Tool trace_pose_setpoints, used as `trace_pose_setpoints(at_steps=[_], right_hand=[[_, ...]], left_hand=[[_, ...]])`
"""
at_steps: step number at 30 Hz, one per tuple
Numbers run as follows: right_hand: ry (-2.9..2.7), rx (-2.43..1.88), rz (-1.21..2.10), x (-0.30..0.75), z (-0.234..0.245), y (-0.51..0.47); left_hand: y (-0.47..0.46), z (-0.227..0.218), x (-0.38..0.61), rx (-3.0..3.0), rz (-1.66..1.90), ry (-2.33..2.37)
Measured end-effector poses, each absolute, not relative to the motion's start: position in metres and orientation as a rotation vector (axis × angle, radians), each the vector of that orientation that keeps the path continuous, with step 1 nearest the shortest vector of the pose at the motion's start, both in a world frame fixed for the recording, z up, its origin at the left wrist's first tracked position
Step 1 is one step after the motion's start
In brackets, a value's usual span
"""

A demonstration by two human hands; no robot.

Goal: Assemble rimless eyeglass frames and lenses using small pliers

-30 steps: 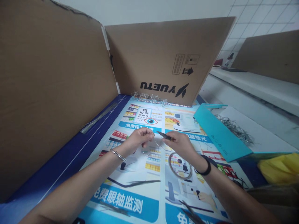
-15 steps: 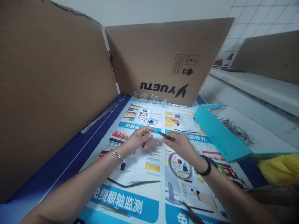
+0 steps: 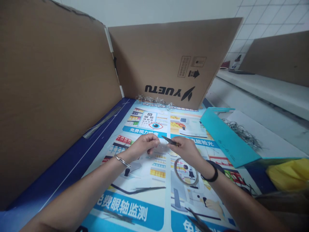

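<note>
Dark tweezers at frame centre, above the printed poster mat, tip pointing to 10 o'clock. The right hand grips them by the rear end. Left hand at 9 o'clock of the tip, fingertips pinched together; anything between them is too small to make out. Tape ring flat on the mat at 5 o'clock of the right hand. Teal box at 3 o'clock. Cardboard screen at 12 o'clock.
</note>
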State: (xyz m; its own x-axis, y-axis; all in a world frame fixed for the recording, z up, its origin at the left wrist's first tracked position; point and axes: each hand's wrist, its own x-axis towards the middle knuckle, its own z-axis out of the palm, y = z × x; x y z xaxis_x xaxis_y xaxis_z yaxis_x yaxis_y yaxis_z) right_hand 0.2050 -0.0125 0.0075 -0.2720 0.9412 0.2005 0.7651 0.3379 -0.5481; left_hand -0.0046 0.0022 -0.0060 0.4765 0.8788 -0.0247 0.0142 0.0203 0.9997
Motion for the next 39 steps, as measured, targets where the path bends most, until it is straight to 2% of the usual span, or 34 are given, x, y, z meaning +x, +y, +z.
trace_pose_setpoints(at_steps=[14,25,33,39], right_hand=[[-2.033,-1.500,0.489,0.207,0.006,-0.012],[-2.056,-1.489,0.509,0.207,0.003,-0.011],[-2.077,-1.492,0.357,0.211,-0.003,-0.007],[-2.204,-1.343,0.210,0.208,0.002,-0.010]], left_hand=[[0.003,0.000,-0.003,1.389,0.823,0.852],[0.007,-0.014,-0.006,1.305,0.808,0.788],[0.008,-0.016,-0.005,1.222,0.838,0.900],[0.008,-0.013,-0.005,1.230,0.885,0.906]])
